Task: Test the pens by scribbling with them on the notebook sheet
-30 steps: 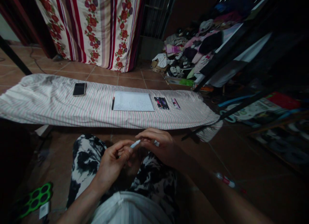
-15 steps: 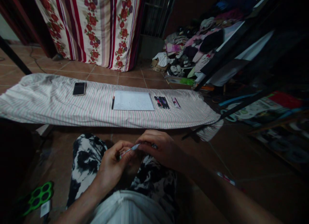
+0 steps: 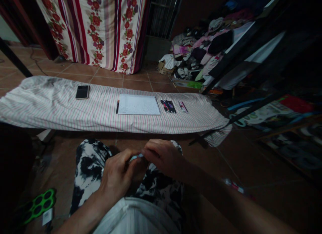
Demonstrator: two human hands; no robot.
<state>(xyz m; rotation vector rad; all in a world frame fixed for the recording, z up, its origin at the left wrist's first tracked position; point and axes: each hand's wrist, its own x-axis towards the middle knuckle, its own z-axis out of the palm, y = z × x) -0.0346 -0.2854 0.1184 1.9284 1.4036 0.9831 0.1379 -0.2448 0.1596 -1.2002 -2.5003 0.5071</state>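
Observation:
Above my lap, my left hand (image 3: 117,170) pinches a small, slim, pale-blue object (image 3: 136,157) between thumb and fingers. Most of it is covered by the fingers, so its kind cannot be made out. My right hand (image 3: 163,156) meets it at the right end, fingertips closed together there. Beyond the hands, a spiral notebook (image 3: 139,105) lies open on a striped cloth (image 3: 100,121). A dark pen (image 3: 117,106) rests along its left edge. To its right lie a row of several pens (image 3: 168,106) and a small pink-and-white group of pens (image 3: 182,107).
A phone (image 3: 82,92) lies on the cloth's left part. On the floor are a green object with round holes (image 3: 41,203) at left and a small packet (image 3: 234,186) at right. Clothes (image 3: 198,52) are heaped at the back right, beside a floral curtain (image 3: 105,29).
Both hands have rolled over slightly and closed further around the slim object, so less of it shows. The right hand has dipped a little. Things on the cloth stay put.

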